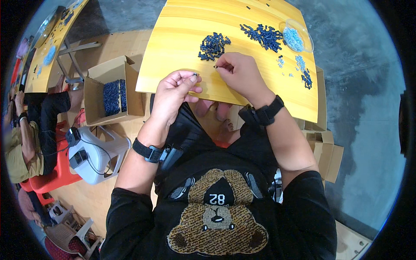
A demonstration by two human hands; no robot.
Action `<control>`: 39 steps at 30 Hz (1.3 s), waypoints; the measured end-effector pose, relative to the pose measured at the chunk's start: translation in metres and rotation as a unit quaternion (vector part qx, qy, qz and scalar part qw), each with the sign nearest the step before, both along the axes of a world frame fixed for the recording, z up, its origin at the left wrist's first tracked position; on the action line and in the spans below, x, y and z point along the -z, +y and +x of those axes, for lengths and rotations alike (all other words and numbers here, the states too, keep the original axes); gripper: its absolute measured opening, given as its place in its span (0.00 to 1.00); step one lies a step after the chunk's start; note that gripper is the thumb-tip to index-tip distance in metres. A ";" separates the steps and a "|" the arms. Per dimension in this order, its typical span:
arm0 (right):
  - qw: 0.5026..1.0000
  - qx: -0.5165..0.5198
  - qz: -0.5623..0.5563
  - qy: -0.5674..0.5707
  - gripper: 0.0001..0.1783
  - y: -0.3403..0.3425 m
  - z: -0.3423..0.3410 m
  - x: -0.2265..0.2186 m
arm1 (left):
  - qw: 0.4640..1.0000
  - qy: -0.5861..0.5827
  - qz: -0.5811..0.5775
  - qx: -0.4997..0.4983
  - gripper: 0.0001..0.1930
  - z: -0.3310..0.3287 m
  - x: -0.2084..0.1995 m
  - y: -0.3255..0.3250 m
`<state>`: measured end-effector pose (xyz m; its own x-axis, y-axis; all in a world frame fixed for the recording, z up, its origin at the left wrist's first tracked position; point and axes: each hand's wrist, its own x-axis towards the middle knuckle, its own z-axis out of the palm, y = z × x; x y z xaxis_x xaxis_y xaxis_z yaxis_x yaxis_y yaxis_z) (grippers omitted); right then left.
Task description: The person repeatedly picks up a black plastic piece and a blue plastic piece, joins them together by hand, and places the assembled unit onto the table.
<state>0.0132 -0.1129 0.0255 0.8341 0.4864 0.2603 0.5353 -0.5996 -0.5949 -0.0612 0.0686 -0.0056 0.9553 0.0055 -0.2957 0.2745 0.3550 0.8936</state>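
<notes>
My left hand is over the near edge of the yellow table, thumb and forefinger pinching a tiny dark piece. Opposite it, my right hand pinches another small dark piece at its fingertips. A short gap separates the two pieces. They are too small for me to name their kind. Just beyond my fingers lies a pile of small dark parts. Farther right sits a second dark pile.
A clear round tub of light blue bits stands at the table's right. Near it lie loose pale bits and dark parts. An open carton of dark parts, a white stool and a seated person are to my left.
</notes>
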 end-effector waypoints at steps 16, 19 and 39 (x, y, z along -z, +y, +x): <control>0.950 -0.001 0.261 0.172 0.07 -0.025 -0.058 -0.019 | 0.989 -0.105 0.066 0.077 0.08 -0.023 -0.023 -0.025; 0.958 0.001 0.251 0.139 0.06 -0.029 -0.065 -0.027 | 0.988 -0.111 0.069 0.082 0.08 -0.028 -0.028 -0.030; 0.986 -0.019 0.161 -0.046 0.03 -0.050 -0.091 -0.040 | 0.976 -0.159 0.091 0.117 0.09 -0.041 -0.038 -0.052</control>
<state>-0.0775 -0.1626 0.0652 0.7822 0.3969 0.4803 0.6147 -0.3662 -0.6986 -0.1021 0.0167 0.0322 0.9799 -0.1995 0.0016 0.0277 0.1441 0.9892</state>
